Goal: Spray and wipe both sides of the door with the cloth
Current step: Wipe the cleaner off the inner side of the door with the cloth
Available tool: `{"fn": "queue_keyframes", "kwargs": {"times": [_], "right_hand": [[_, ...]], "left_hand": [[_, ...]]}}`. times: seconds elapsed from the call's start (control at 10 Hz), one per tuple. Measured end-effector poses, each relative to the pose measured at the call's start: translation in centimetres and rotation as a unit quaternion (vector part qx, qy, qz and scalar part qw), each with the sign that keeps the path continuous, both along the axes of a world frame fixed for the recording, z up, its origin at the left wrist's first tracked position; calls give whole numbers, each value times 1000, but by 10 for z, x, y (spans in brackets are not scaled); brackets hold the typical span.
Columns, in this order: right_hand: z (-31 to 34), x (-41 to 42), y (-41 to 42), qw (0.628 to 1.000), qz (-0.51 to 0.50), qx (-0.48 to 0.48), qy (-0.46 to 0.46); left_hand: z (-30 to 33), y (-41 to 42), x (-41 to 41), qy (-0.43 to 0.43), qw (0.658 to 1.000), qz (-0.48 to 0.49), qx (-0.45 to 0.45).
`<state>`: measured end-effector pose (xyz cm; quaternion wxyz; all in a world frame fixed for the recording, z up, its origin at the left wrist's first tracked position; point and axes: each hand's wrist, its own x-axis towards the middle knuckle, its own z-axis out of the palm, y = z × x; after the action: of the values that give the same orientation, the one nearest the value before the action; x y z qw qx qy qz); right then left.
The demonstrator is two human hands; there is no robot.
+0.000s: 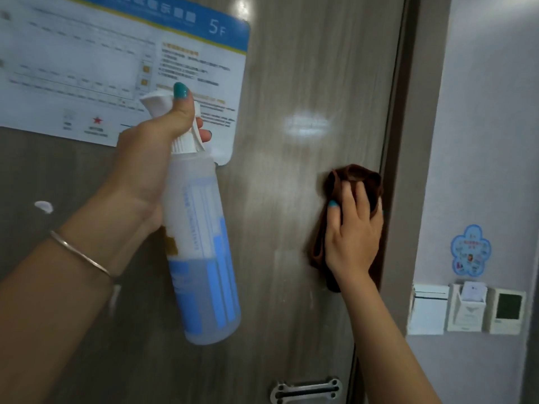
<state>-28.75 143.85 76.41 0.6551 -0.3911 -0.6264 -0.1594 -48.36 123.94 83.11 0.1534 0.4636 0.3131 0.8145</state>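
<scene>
A poster (122, 62) hangs on the door (306, 83), upper left; wall switches (466, 309) sit right of the door, a latch (306, 390) low on it.

Bare forearms, teal-painted nails, a thin silver bangle (78, 253) on the left wrist

We are raising both arms forward: our left hand (154, 135) is gripping something, thumb pointing up, while our right hand (351, 231) is pressing flat, fingers spread.
</scene>
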Motion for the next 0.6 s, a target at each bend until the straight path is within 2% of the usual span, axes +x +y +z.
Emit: {"fn": "queue_keyframes", "kwargs": {"times": [0.1,0.2,0.3,0.4,0.5,0.6], "right_hand": [[4,-41,-16,999,1,-12,47],[-6,-102,-46,999,-26,36,22],[-21,-165,-81,999,-10,43,26],[-29,-217,-110,999,-8,35,27],[-30,-264,-134,998,-9,65,22],[-38,-304,-164,997,27,69,1]], "left_hand": [[0,-22,-19,34,999,21,-2],[0,-42,-39,63,996,59,-12],[-5,-62,-66,79,991,103,-26],[-10,-89,-97,94,987,122,-40],[-14,-117,-129,100,987,118,-41],[-17,-138,-162,103,986,122,-45]]}}
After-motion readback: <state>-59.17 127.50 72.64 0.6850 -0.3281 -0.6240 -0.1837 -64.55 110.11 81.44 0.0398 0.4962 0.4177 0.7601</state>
